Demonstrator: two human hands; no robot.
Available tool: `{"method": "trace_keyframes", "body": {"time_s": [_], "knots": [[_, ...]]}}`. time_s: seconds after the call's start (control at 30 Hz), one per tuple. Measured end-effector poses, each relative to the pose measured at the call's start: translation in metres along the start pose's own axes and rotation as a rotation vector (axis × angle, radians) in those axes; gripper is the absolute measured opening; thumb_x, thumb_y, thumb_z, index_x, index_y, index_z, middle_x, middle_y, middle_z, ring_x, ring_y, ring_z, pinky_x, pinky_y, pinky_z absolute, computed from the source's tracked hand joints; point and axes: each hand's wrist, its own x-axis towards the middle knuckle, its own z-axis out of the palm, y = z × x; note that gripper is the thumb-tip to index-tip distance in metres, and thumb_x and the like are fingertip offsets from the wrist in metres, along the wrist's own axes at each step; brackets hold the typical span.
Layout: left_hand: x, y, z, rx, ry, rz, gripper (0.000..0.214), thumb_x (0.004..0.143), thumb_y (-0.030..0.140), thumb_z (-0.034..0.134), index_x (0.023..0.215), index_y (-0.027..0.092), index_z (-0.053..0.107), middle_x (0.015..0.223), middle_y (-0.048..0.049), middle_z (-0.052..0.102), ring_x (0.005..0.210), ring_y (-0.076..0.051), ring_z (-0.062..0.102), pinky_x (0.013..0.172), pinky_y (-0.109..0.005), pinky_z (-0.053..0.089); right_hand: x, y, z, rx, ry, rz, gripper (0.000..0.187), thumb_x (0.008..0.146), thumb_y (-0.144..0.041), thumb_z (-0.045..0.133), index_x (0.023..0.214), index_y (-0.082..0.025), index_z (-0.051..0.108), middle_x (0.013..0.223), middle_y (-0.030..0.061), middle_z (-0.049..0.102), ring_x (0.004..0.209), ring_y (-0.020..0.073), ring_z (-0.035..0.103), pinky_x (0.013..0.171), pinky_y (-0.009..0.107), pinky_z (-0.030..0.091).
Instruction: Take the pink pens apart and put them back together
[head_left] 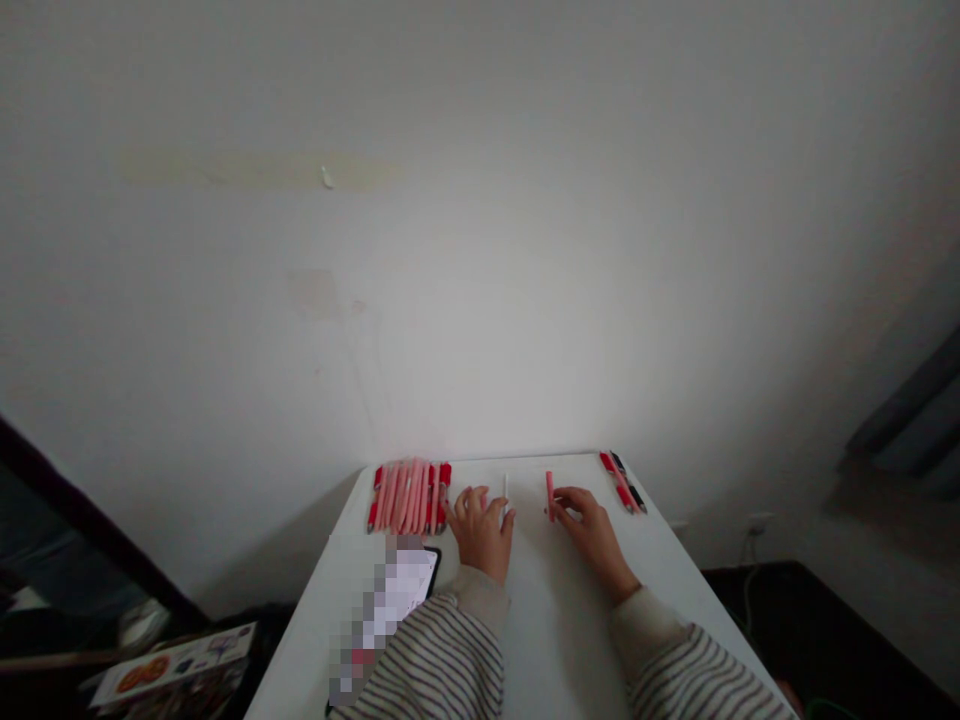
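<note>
My right hand (589, 525) pinches a pink pen barrel (550, 490) between thumb and fingers, holding it roughly upright in the view. My left hand (481, 532) is low over the white table (536, 610), its fingers curved and apart. A thin white stick (506, 484) lies by its thumb and index finger; whether they touch it I cannot tell. Something pink shows between the left fingers, mostly hidden. Left of that hand, several pink and red pens (409, 495) lie side by side in a row.
A red-and-pink pen (619, 483) and a black pen (630, 483) lie at the table's right edge. A phone (409, 590), partly blurred out, lies by my left sleeve. The wall (525, 300) rises behind the table. Printed papers (176, 665) are below at left.
</note>
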Motion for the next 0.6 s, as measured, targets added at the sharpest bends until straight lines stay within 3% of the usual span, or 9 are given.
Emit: {"method": "trace_keyframes", "body": {"time_s": [0.6], "knots": [[-0.0003, -0.0006, 0.0005, 0.004, -0.001, 0.000, 0.016, 0.079, 0.033, 0.060, 0.091, 0.029, 0.071, 0.114, -0.0052, 0.060, 0.116, -0.028, 0.044, 0.105, -0.056, 0.024, -0.0004, 0.0000, -0.0007, 0.036, -0.012, 0.007, 0.033, 0.079, -0.047, 0.058, 0.093, -0.019, 0.066, 0.097, 0.0094, 0.065, 0.080, 0.0208, 0.065, 0.082, 0.040, 0.052]]}}
